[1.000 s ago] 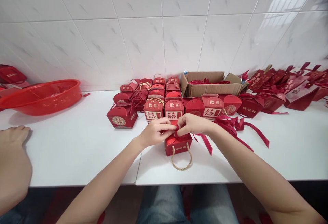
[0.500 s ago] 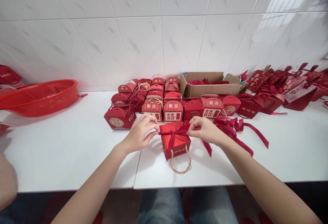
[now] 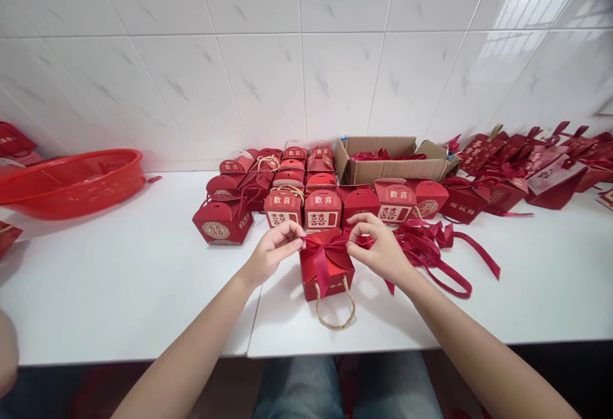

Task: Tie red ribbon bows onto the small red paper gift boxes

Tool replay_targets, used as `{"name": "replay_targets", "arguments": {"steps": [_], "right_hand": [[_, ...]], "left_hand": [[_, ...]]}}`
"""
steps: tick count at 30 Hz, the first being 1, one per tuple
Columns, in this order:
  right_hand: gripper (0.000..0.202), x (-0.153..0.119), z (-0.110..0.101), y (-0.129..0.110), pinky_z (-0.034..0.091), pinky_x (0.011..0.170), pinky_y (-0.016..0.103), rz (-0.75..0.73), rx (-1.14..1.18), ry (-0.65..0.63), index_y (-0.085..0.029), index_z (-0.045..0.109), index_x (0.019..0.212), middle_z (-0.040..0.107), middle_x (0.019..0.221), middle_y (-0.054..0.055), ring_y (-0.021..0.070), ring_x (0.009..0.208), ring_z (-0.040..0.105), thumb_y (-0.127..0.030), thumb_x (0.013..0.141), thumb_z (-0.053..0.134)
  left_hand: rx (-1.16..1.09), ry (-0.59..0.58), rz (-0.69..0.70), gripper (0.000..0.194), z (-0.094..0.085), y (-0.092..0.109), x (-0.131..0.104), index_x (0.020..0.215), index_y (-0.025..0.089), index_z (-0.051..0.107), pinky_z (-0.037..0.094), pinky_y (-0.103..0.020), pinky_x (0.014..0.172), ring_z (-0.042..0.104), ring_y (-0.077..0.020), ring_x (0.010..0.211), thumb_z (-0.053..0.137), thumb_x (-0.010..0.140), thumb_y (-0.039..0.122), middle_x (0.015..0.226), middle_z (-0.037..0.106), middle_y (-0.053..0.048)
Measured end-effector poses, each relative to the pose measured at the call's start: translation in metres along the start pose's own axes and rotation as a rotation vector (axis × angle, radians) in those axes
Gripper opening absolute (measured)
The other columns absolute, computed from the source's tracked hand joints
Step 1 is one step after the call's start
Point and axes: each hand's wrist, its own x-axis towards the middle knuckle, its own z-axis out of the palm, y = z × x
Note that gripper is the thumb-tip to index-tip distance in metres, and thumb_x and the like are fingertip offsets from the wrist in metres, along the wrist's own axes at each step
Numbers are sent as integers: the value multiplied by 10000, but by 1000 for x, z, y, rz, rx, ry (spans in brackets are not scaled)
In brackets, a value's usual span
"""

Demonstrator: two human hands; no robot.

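Observation:
A red gift box (image 3: pixel 311 286) with a looped rope handle (image 3: pixel 336 327) stands on the white table in front of me. Across its top runs a dark red ribbon (image 3: pixel 322 267), knotted in the middle, one tail hanging over the front. My left hand (image 3: pixel 278 248) pinches the ribbon at the box's left side. At the right side, my right hand (image 3: pixel 376 245) pinches the ribbon between thumb and fingers. Just right of my right hand lies a heap of loose red ribbons (image 3: pixel 426 250).
Several red boxes (image 3: pixel 323 208) stand in rows behind. A cardboard box (image 3: pixel 383 170) holding red ribbon sits by the tiled wall. More ribboned boxes (image 3: pixel 550 182) crowd the right; a red plastic basin (image 3: pixel 81 186) is at left. Another person's arm (image 3: pixel 7 349) shows at the left edge.
My left hand has shifted slightly right, closer to the knot, and my right hand slightly left. The ribbon tail now hangs wider over the box's front. The other person's arm has drawn back left.

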Motion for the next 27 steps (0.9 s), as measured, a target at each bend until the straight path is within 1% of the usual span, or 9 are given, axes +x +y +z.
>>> {"name": "replay_targets", "arguments": {"steps": [5,9,12,14,16,18,20,23,27], "right_hand": [[70,-11,2,9,358,960,459,-101,-140,104,-197,557,580,594,1088,68,260,1051,526,-191,627,608],[83,-17,4,13,359,960,479,-104,-181,112,-197,562,584,599,1103,65,266,1040,530,-178,626,631],[114,-17,1,21,352,989,488,-71,-119,88,-197,557,605,598,1111,70,271,1080,527,-208,672,649],[112,-18,-3,31,364,1014,476,-43,40,-31,-211,598,773,583,1164,83,264,1136,525,-284,725,667],[480,-20,-8,41,384,1033,457,-12,235,-233,-240,542,1133,515,1303,108,262,1230,486,-372,709,724],[992,-24,-11,48,357,1076,459,11,310,-390,-272,241,1436,367,1458,135,267,1342,379,-398,627,802],[1231,-27,-13,48,280,1129,468,5,257,-441,-289,-13,1502,233,1537,133,261,1404,280,-374,605,826],[1221,-27,-12,40,233,1156,438,-49,208,-488,-303,-117,1495,141,1572,101,238,1412,269,-327,670,782],[1084,-26,-11,29,313,1123,393,-55,208,-519,-277,11,1514,211,1554,101,234,1377,342,-287,706,732]], "left_hand": [[-7,-5,-41,144,-10,-3,1,805,154,565,385,-246,671,469,-120,702,637,818,278,755,513,0],[-28,-13,-78,150,-14,-7,1,793,145,592,392,-247,671,490,-121,700,675,794,270,733,539,3],[-62,9,-93,148,-15,-13,-2,801,144,603,398,-246,691,504,-120,719,680,796,271,753,557,-1],[-98,22,-107,146,-15,-17,-4,812,147,605,403,-247,704,513,-119,726,673,805,276,764,568,-3],[-146,13,-127,145,-14,-19,-5,817,146,611,408,-252,707,523,-121,725,678,802,274,767,580,-9],[-204,-14,-147,151,-13,-20,-5,810,141,621,412,-257,702,530,-126,716,705,774,262,757,591,-17],[-273,-48,-166,169,-11,-20,-4,802,136,632,412,-264,693,537,-134,706,734,739,255,742,599,-24],[-384,-87,-191,186,-8,-20,-2,786,133,635,403,-262,671,535,-140,692,741,719,270,725,598,-32],[-517,-138,-222,213,-5,-21,-2,684,142,570,391,-265,650,514,-140,664,714,730,292,676,574,-32]]}}
